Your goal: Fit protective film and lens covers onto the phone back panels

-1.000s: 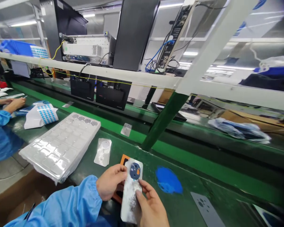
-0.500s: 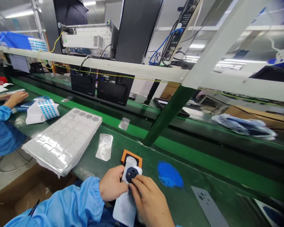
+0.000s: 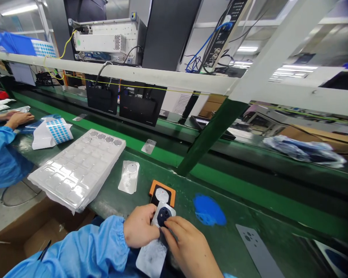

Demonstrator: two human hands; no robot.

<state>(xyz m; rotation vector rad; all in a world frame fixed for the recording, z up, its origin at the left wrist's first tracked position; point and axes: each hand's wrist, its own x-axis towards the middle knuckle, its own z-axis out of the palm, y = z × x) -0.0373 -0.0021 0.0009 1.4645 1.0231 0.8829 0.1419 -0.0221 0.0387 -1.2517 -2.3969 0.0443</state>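
Note:
My left hand (image 3: pixel 140 227) is closed around a pale, whitish panel (image 3: pixel 152 256) shaped like a phone back, gripping its upper part. Near the panel's top lies a dark blue-black round piece (image 3: pixel 163 215) with small holes, like a camera lens cover. The fingertips of my right hand (image 3: pixel 191 243) are pinched together at this piece's lower right edge; its thumb is close to my left thumb. Just beyond the panel's top end sits an orange-framed black block (image 3: pixel 171 197) bearing a silvery round disc (image 3: pixel 161 195). My fingers hide the panel's middle.
A clear plastic tray (image 3: pixel 72 173) with several round discs stands left. Thin pale plates (image 3: pixel 128 177) lie nearer. Right of my hands are a blue patch (image 3: pixel 209 209) and a grey plate with holes (image 3: pixel 256 247). A green post (image 3: pixel 211 135) rises behind; a co-worker's hands (image 3: pixel 19 119) are far left.
The view has shifted slightly. Both hands stay on the panel, which has tilted a little, and more of the silvery disc on the orange-framed block shows.

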